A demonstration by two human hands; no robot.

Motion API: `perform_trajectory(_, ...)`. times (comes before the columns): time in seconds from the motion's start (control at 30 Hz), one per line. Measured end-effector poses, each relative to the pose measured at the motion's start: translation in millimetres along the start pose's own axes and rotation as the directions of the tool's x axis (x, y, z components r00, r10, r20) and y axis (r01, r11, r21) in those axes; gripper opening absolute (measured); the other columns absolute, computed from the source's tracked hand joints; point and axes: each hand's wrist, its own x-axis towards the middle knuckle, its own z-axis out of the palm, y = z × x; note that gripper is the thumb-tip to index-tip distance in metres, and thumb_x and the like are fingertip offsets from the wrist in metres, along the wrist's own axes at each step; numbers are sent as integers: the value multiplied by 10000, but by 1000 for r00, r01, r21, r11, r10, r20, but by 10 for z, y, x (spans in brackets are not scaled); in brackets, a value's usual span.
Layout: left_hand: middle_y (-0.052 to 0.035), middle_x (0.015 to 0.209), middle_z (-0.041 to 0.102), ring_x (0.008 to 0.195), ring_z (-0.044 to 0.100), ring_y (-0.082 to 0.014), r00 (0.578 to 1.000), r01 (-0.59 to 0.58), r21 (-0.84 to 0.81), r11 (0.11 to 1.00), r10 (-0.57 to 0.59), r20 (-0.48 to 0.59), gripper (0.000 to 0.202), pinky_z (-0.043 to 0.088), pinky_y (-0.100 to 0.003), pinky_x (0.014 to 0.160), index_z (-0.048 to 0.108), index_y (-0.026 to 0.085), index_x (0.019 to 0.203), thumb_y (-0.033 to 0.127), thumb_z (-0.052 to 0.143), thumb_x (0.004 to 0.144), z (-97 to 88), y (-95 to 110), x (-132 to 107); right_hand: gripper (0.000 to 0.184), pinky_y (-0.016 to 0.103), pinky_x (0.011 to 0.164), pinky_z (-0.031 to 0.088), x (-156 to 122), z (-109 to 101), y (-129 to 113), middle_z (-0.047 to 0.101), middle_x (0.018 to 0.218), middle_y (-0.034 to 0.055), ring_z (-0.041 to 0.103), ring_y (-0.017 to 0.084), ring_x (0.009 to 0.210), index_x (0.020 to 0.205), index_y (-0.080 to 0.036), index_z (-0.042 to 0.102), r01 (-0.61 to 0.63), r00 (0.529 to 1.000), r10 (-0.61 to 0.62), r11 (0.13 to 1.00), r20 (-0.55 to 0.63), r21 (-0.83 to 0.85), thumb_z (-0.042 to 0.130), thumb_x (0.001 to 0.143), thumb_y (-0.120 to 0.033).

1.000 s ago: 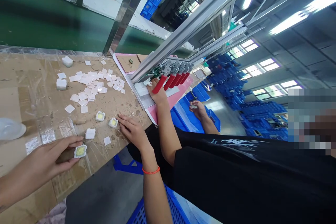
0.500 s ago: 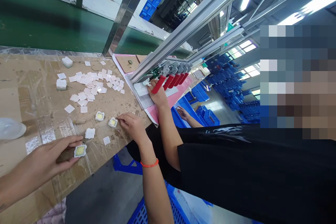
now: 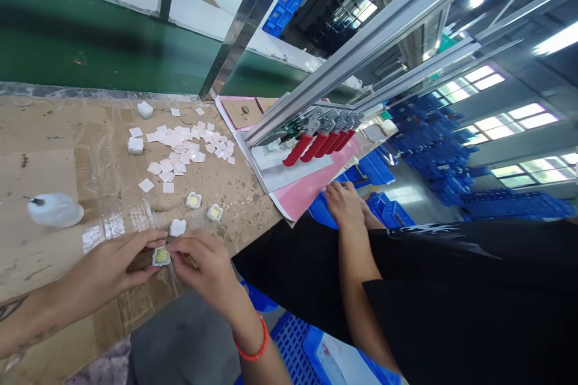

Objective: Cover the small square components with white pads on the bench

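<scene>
chip: small white square with a yellow centre, chip [image 3: 161,256] sits lower left of frame at the near edge of the table [image 3: 54,132]
chip pose: yellow face up; roughly square, so no clear long axis; whether it rests on the table or is just lifted, cannot tell
left hand: left hand [image 3: 112,267] comes in from the lower left, fingertips closed on the chip's left side
right hand: right hand [image 3: 205,271], red bracelet on the wrist, comes in from bottom centre, fingertips pinched on the chip's right side
key relation: chip lies between the two hands, both touching it; neither is nearer
near it: plain white piece [image 3: 177,227] just above the chip, two yellow-faced pieces [image 3: 193,200] further up, apart from the hands
rest: pile of white squares [image 3: 180,144] upper left, well apart; white bottle [image 3: 56,210] at left
co-worker: person in black at right, their hand [image 3: 345,204] off the table below the red clamps [image 3: 320,144], apart from the chip
</scene>
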Motion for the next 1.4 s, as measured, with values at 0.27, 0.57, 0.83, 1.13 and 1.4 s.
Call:
perform_trajectory(0.27,-5,1231,707,1064,718,-227,1000,1,-14,1000,-1,-4,401,605,-281,914,513,306,1380,460,555,1012,21,-47,7,127,303,835,601,-26,-6,-9,744,991,46,701,155,934,1069,-202,628,16,990,-23,999,139,45,511,1034,-168)
perform_trajectory(0.57,1,1196,726,949,754,-210,994,100,-7,995,-100,44,441,621,-219,732,532,312,1379,526,558,995,-10,-67,11,136,297,723,554,-186,-494,514,702,958,67,652,162,798,1014,-200,746,-382,856,263,901,-445,-204,659,948,-282)
perform_trajectory(0.83,71,1176,738,951,760,-160,999,33,69,997,-34,8,448,609,-153,794,523,371,1360,547,614,958,-12,-186,4,210,355,786,512,-251,-443,1105,617,895,63,601,209,867,864,-220,784,-558,802,460,805,-382,-202,701,893,-411)
perform_trajectory(1.13,90,1150,744,916,768,-148,999,-13,106,994,17,-46,415,618,-152,742,496,401,1348,580,565,979,-14,-115,25,163,426,871,451,-133,-427,1083,574,910,85,514,256,906,804,-189,658,-489,866,399,802,-302,-343,597,939,-259)
perform_trajectory(1.4,57,1103,761,859,774,-155,996,-32,-21,999,30,-82,358,617,-148,727,562,343,1291,487,596,965,30,-106,49,186,284,882,509,-98,-31,65,572,994,39,575,161,998,964,-225,634,-259,957,209,929,-203,-265,486,1048,-301)
